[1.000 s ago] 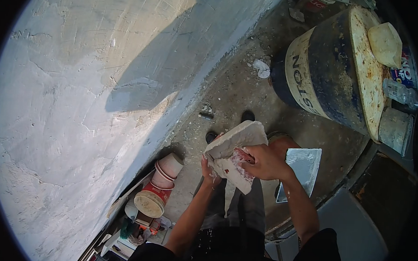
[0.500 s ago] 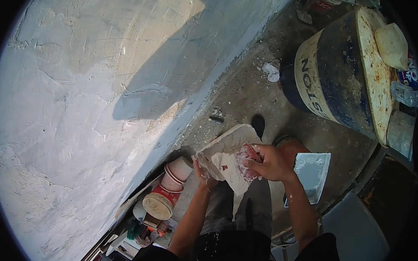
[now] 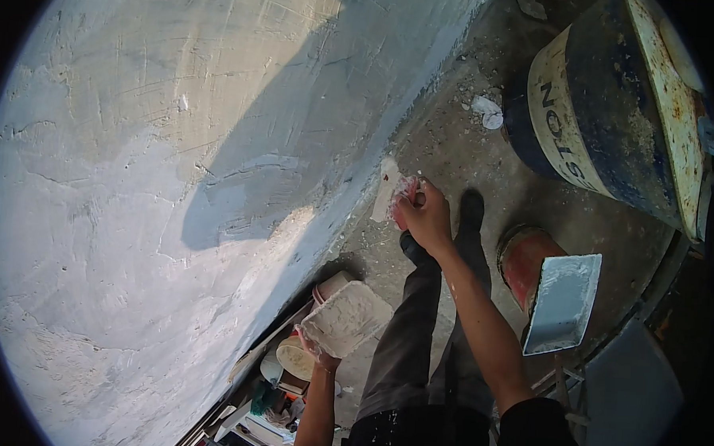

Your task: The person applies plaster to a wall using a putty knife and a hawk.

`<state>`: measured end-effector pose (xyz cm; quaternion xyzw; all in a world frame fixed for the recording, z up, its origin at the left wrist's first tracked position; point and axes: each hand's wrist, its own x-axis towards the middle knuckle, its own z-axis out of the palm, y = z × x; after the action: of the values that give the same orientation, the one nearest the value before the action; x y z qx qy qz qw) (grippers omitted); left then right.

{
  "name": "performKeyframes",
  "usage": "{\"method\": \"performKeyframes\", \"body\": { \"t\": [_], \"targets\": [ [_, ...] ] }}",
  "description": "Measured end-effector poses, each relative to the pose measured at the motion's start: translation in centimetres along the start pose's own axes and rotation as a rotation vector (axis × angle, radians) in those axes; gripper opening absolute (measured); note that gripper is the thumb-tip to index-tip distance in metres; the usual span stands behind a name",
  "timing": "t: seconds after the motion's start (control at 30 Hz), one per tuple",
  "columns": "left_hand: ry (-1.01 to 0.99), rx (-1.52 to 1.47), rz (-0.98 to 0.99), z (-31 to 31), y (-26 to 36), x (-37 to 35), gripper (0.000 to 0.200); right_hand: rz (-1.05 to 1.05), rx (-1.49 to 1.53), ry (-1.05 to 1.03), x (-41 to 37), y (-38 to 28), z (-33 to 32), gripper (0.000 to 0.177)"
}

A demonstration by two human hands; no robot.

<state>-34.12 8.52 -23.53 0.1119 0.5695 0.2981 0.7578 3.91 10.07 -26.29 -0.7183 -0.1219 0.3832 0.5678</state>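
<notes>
My right hand (image 3: pixel 423 214) is closed on the red handle of a plaster-smeared trowel (image 3: pixel 390 194). The trowel's pale blade stands close to the lower edge of the plastered wall (image 3: pixel 136 181); whether it touches the wall I cannot tell. Lower down, my left hand (image 3: pixel 318 350) grips the near left edge of a shallow tray (image 3: pixel 346 318) coated with whitish plaster. Tray and trowel are well apart.
A large dark drum (image 3: pixel 609 106) stands at the upper right. A red bucket (image 3: pixel 527 258) is beside a white rectangular tray (image 3: pixel 562 304). Stacked buckets (image 3: pixel 295 357) sit behind my left hand. White scrap (image 3: pixel 487 111) lies on the floor.
My right hand has lifted the trowel out of the tray and moved it up toward the wall's base. My left hand has moved down and left with the tray.
</notes>
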Motion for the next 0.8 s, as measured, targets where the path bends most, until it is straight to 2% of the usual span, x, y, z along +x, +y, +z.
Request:
{"method": "performKeyframes", "body": {
  "t": [0.03,0.1,0.17,0.23,0.33,0.43,0.57,0.7,0.8],
  "targets": [
    [0.015,0.009,-0.014,-0.6,0.2,-0.6,0.083,0.06,-0.095,0.035,0.3,-0.6,2.4,0.02],
    [0.025,0.023,-0.047,-1.0,0.3,-1.4,0.083,0.087,-0.094,0.018,1.4,3.2,8.9,0.016],
    [0.018,0.035,-0.08,-1.2,0.2,-2.1,0.083,0.024,-0.213,-0.047,1.0,2.0,13.3,0.015],
    [0.018,0.045,-0.115,-1.4,0.3,-2.7,0.083,-0.085,-0.192,-0.036,-0.1,0.4,16.2,0.014],
    [0.003,0.059,-0.145,-1.5,0.3,-3.0,0.083,-0.145,-0.149,-0.016,-1.7,-1.0,16.2,0.012],
    [-0.013,0.051,-0.167,-1.1,0.1,-2.8,0.083,-0.355,-0.162,-0.086,-3.4,-0.9,15.0,0.011],
    [-0.027,0.056,-0.19,-0.5,0.3,-2.4,0.083,-0.395,-0.176,-0.193,-5.6,-1.5,13.1,0.01],
    [-0.047,0.066,-0.199,0.0,0.5,-2.1,0.084,-0.108,-0.092,-0.149,-6.5,-1.1,9.5,0.014],
    [-0.051,0.07,-0.214,0.3,0.6,-2.0,0.084,0.068,0.078,0.004,-5.5,1.9,8.5,0.014]
  ]
}}
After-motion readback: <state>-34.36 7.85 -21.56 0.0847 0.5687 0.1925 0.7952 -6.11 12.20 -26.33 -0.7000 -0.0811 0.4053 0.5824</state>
